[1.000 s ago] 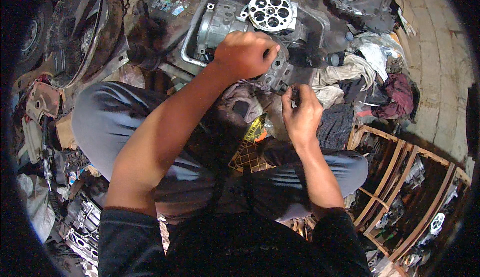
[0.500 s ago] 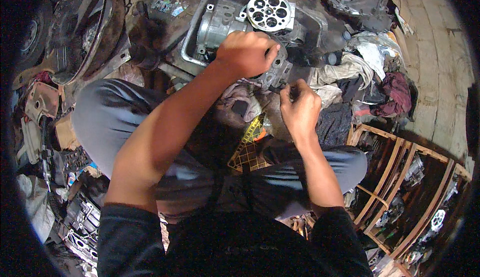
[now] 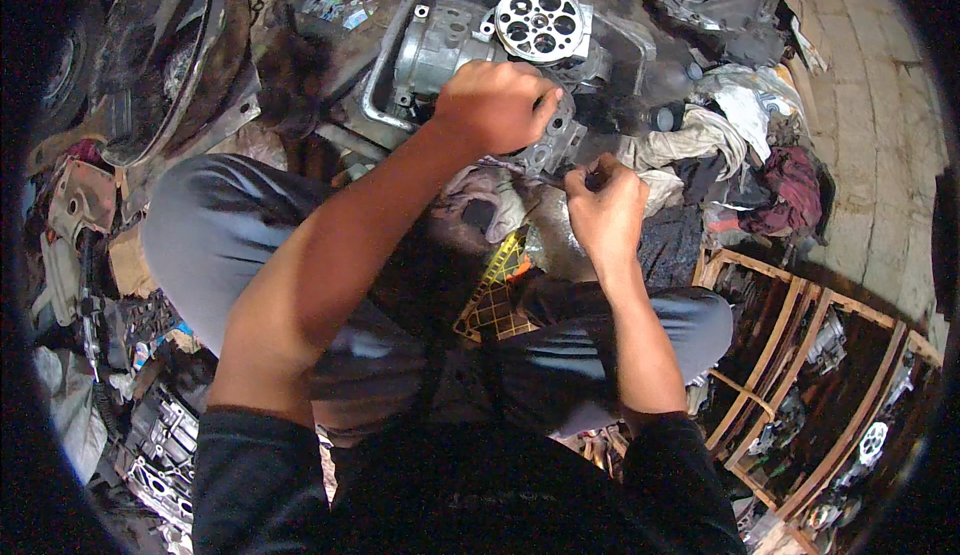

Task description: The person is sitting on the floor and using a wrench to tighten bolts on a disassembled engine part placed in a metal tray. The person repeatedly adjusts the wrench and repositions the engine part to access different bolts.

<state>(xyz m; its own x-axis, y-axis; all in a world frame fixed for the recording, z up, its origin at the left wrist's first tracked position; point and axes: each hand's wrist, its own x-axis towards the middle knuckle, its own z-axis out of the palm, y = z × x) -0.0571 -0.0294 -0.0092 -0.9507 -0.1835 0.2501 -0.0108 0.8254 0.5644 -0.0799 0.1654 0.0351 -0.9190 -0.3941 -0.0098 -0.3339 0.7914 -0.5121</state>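
My left hand [image 3: 495,105] is closed over the near end of a grey metal casting [image 3: 560,145] with holes in its face. Its fingertips are hidden under the fist. Just right of the casting's lower edge is my right hand [image 3: 608,210], thumb and fingers pinched together at a small dark thing too hidden to name. Beyond the left fist a grey cylindrical housing [image 3: 425,60] lies in a metal tray [image 3: 375,90]. A bright round plate [image 3: 541,23] with several large holes faces up there too.
Rags [image 3: 690,150] and a dark bottle [image 3: 655,118] lie to the right. A wooden crate [image 3: 815,300] with metal parts stands at lower right. A yellow plastic grid [image 3: 500,290] sits between my legs. Engine parts [image 3: 165,455] crowd the lower left.
My right hand has shifted slightly to the right, still pinched beside the casting. The left hand stays in place over the casting.
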